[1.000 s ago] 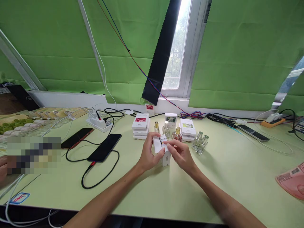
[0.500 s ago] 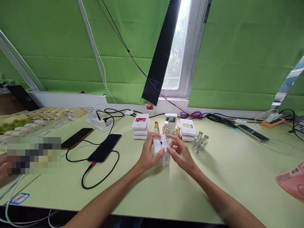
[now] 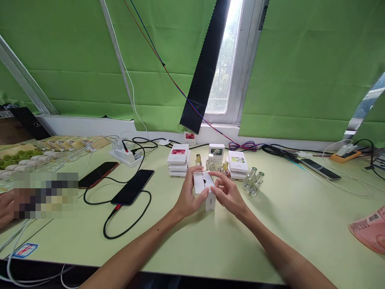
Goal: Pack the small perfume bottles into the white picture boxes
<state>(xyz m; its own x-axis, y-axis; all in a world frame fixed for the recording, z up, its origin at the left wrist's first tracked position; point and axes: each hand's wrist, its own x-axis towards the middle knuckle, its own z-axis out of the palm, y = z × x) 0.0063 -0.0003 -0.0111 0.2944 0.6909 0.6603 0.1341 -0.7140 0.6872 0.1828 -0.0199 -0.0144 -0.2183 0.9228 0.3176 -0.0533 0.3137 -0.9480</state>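
A small white carton [image 3: 210,204] stands upright on the table between my hands, a dark gap showing at its top flaps. My left hand [image 3: 189,196] is wrapped round its left side, thumb on the near edge. My right hand [image 3: 226,192] grips the right side, with the thumb at the near top edge and the index finger at the far top edge. Just behind stand a gold-capped bottle [image 3: 198,160], a silver-capped bottle [image 3: 210,162] and a pinkish bottle [image 3: 225,169]. Two clear glass bottles [image 3: 253,182] lean together to the right.
White boxes with red pictures [image 3: 178,156] and with green pictures [image 3: 238,162] are stacked behind. To the left lie a black phone [image 3: 132,187] on a cable, another phone [image 3: 98,174] and a power strip [image 3: 125,155]. Another person's hand [image 3: 7,206] is at far left.
My fingers have shifted slightly on the carton's top, which stays in place. At far left the other person's hand has come further into view.
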